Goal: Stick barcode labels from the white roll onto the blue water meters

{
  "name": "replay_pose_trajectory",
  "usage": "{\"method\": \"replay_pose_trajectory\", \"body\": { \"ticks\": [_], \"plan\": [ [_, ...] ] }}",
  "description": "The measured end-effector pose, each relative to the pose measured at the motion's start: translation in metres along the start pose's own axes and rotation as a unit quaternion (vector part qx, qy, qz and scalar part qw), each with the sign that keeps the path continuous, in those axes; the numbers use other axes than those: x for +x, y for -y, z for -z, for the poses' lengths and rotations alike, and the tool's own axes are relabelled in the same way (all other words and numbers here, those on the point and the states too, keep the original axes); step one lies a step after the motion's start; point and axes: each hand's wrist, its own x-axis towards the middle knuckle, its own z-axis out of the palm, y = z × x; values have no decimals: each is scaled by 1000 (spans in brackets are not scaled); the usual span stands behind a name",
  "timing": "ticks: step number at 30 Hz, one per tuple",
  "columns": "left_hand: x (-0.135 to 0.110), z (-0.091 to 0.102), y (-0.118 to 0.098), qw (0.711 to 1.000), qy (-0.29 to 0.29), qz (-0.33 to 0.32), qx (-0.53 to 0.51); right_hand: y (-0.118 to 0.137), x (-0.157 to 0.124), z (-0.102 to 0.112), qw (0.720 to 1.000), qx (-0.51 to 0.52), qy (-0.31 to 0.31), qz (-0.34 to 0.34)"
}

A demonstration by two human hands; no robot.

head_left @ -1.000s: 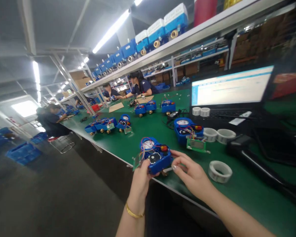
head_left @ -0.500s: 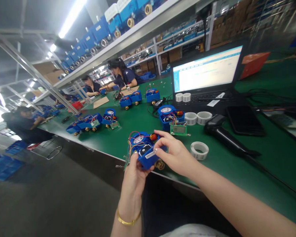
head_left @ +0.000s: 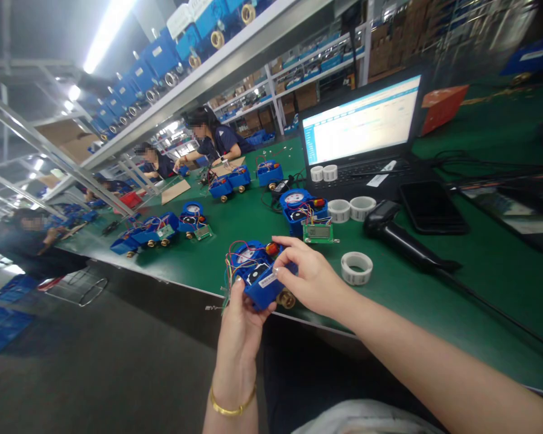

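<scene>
A blue water meter [head_left: 263, 296] with an uncovered housing, loose coloured wires and a brass pipe end is tilted above the bench's front edge. My left hand [head_left: 242, 328] is closed round its lower left side, thumb on the front rim. With its fingers over the right end, my right hand [head_left: 317, 277] grips the same meter. A white printed label [head_left: 268, 279] lies along the front wall, and my right thumb touches its right end. Behind stands another open meter [head_left: 294, 226] with a green circuit board [head_left: 318, 232] and small display hanging out.
Label rolls [head_left: 356, 269] and a black barcode scanner [head_left: 400, 238] lie on the green bench to the right, near a phone [head_left: 432, 207]. A laptop [head_left: 362, 129] stands behind. Several meters [head_left: 156, 229] sit at left, below a loaded shelf [head_left: 199, 84]. Co-workers sit farther off.
The camera view has shifted slightly, so the scene sits further left. Both hands keep their hold on the water meter, with little change in finger position.
</scene>
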Motion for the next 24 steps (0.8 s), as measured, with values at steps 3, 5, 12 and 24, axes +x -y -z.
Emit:
{"method": "replay_pose_trajectory", "body": {
  "ticks": [3, 5, 12, 24],
  "plan": [
    [-2, -1, 0, 1000, 0, -3, 0, 0, 0, -1, 1000, 3, -13, 2],
    [-2, -2, 0, 1000, 0, -5, 3, -1, 0, -3, 1000, 5, -23, 6],
    [-1, -4, 0, 1000, -14, -1, 6, -2, -1, -6, 999, 14, -45, 16],
    [-2, -5, 4, 1000, -27, -5, -9, -1, -3, -7, 998, 13, -58, 11]
  ]
}}
